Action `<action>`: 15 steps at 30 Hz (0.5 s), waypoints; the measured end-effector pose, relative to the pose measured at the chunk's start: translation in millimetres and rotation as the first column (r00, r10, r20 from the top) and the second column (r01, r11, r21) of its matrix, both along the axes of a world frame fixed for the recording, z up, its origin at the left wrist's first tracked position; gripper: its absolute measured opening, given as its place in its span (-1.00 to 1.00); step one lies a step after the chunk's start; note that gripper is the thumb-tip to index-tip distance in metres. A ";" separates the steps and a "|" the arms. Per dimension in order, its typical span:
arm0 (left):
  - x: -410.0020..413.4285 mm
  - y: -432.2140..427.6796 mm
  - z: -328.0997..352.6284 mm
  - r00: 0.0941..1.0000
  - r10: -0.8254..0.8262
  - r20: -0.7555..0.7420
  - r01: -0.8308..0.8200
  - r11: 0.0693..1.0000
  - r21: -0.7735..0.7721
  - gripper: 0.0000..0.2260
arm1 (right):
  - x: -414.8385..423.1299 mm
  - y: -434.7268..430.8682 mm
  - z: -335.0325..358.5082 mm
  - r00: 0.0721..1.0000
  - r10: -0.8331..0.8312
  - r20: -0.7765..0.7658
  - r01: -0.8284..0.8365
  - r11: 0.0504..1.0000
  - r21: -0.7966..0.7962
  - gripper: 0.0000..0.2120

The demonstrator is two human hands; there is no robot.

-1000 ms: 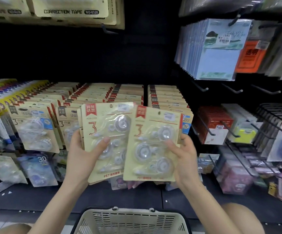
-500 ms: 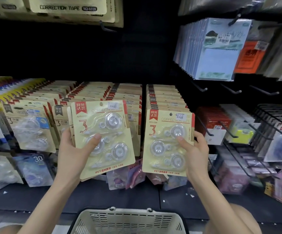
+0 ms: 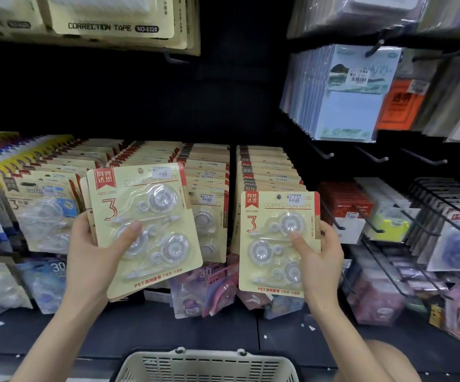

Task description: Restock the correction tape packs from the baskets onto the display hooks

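- My right hand [image 3: 319, 260] pinches one correction tape pack [image 3: 273, 244]; my thumb presses on the clear bubble at the front, and my fingers curl round its right edge from behind.
- This pack stands upright, long side up and down; its little hang hole [image 3: 278, 197] is at the top.
- Just behind it is the right row of hung packs [image 3: 267, 169]; my pack sits at the front end of that row; the hook tip is hidden, so I cannot tell if the hole is on it yet.
- I think the next move is a push straight back, away from me, with the hole lined up on the hook; my right hand is the nearer one for that.
- My left hand [image 3: 93, 257] grips a small stack of packs [image 3: 146, 216], thumb on the front, fingers behind; the stack is tilted, its top leaning left, in front of the middle rows [image 3: 209, 172].
- The basket [image 3: 204, 365] is low down between my arms; I cannot see inside it.
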State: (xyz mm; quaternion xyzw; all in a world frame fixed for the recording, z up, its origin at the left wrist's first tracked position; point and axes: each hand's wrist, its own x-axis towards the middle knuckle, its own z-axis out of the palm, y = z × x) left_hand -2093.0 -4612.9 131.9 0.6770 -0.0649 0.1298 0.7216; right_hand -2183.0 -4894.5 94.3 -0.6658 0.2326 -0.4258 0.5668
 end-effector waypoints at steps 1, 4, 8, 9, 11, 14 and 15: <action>0.4 0.9 0.5 1.000 0.003 0.003 -0.003 1.000 0.000 -0.45 | 1.9 -1.5 0.6 1.000 -0.004 -0.017 0.004 1.000 -0.011 -0.71; 2.5 2.2 1.5 1.000 0.009 0.002 -0.009 1.000 0.004 -0.49 | 14.1 -4.4 2.0 0.998 0.008 -0.064 -0.008 1.000 -0.008 -0.71; 4.8 -1.1 0.9 1.000 -0.003 0.023 0.003 1.000 -0.005 -0.65 | 31.4 -1.0 -2.9 0.981 -0.033 -0.191 0.008 0.992 -0.130 -0.66; 4.2 -2.3 1.0 1.000 -0.008 0.029 0.008 1.000 -0.010 -0.66 | 32.5 -0.3 -6.4 0.973 -0.059 -0.224 0.019 0.983 -0.180 -0.64; 1.9 -2.9 -0.1 0.999 -0.023 0.031 0.024 1.000 -0.017 -0.65 | 31.6 -0.7 -14.1 0.956 -0.089 -0.280 0.024 0.973 -0.227 -0.61; -1.8 -1.1 -6.2 0.998 -0.056 0.005 0.056 0.998 0.010 -0.56 | 26.6 -5.6 -22.5 0.919 -0.156 -0.362 0.059 0.963 -0.265 -0.52; -3.2 -0.5 -8.8 0.998 -0.066 -0.006 0.066 0.998 0.017 -0.54 | 23.8 -5.7 -23.6 0.895 -0.216 -0.389 0.092 0.945 -0.315 -0.49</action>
